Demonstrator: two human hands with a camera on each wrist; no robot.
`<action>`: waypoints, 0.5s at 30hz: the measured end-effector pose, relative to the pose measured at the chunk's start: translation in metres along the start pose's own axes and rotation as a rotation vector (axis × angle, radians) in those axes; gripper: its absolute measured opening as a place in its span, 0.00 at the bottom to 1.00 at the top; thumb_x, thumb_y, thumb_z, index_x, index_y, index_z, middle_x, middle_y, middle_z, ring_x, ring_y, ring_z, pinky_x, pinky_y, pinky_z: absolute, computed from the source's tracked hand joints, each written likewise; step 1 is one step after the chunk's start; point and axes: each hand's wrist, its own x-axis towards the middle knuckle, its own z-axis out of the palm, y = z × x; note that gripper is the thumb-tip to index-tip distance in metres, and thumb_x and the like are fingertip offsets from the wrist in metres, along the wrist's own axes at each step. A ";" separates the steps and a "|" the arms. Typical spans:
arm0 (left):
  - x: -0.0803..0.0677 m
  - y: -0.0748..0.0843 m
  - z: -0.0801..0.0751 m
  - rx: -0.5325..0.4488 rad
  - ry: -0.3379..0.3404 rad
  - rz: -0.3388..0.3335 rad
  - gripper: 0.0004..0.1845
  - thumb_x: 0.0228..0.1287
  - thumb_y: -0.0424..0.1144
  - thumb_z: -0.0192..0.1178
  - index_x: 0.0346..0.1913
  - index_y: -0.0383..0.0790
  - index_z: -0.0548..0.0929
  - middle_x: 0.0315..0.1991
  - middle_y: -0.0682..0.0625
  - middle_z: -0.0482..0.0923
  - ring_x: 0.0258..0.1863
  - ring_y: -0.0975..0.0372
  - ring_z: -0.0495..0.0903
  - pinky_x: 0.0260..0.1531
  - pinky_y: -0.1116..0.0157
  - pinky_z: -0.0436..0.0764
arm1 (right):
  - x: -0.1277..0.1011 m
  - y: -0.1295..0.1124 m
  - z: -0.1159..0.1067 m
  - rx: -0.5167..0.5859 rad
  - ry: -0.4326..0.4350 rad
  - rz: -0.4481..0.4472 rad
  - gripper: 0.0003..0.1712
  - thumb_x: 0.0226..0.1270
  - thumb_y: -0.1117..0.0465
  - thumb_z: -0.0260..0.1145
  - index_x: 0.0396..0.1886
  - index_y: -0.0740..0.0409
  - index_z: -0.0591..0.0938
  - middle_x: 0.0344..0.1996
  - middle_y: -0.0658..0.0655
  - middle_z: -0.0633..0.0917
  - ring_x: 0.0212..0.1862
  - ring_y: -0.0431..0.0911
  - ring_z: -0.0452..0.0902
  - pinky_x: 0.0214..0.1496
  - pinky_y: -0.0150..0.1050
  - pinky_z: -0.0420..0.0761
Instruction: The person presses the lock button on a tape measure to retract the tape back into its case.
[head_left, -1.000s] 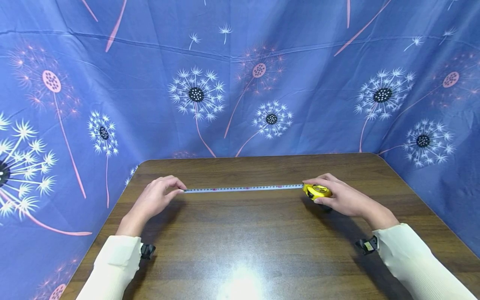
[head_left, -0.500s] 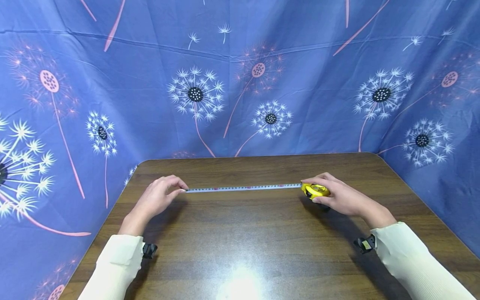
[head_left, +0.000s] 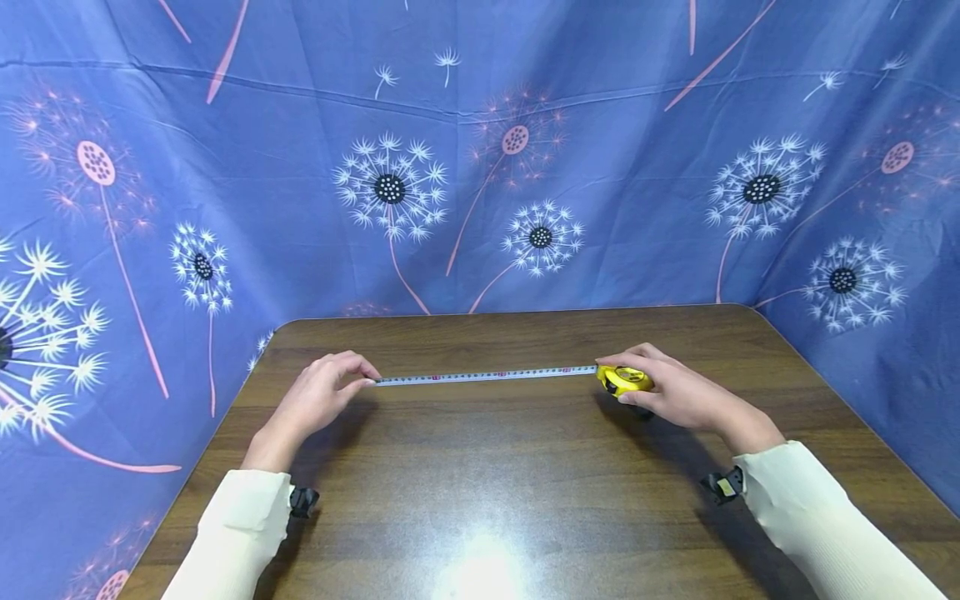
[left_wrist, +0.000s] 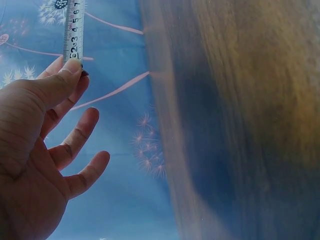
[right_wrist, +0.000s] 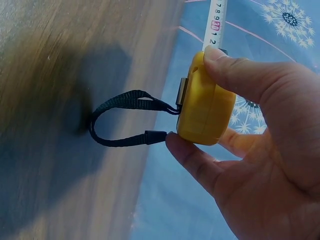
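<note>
A yellow tape measure [head_left: 625, 380] is gripped in my right hand [head_left: 678, 390], thumb and fingers around its case. In the right wrist view a black wrist strap [right_wrist: 120, 102] loops from the case [right_wrist: 207, 105]. The white blade [head_left: 480, 377] stretches out leftward, nearly straight, above the table. Its free end is pinched between the thumb and a finger of my left hand [head_left: 318, 400]. Seen from the left wrist, low numbers on the blade [left_wrist: 75, 32] sit by the thumb, while the other fingers are spread apart. From the right wrist, a red-marked number shows near the case mouth.
Both hands are over a brown wood-grain table [head_left: 465, 450]; their shadows fall on it. A blue cloth [head_left: 630, 150] with dandelion prints hangs behind the table and at both sides. Black wrist cameras sit on both sleeves [head_left: 240, 517].
My right hand has moved a little to the left with the tape case, and my left hand slightly to the right. The exposed length of blade is shorter.
</note>
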 end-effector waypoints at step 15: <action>0.001 0.003 0.003 -0.017 0.006 -0.002 0.08 0.67 0.34 0.70 0.41 0.54 0.88 0.44 0.59 0.87 0.49 0.53 0.84 0.49 0.46 0.78 | 0.004 -0.004 0.002 -0.005 0.001 -0.011 0.33 0.69 0.65 0.72 0.72 0.51 0.76 0.58 0.60 0.77 0.52 0.51 0.76 0.47 0.48 0.80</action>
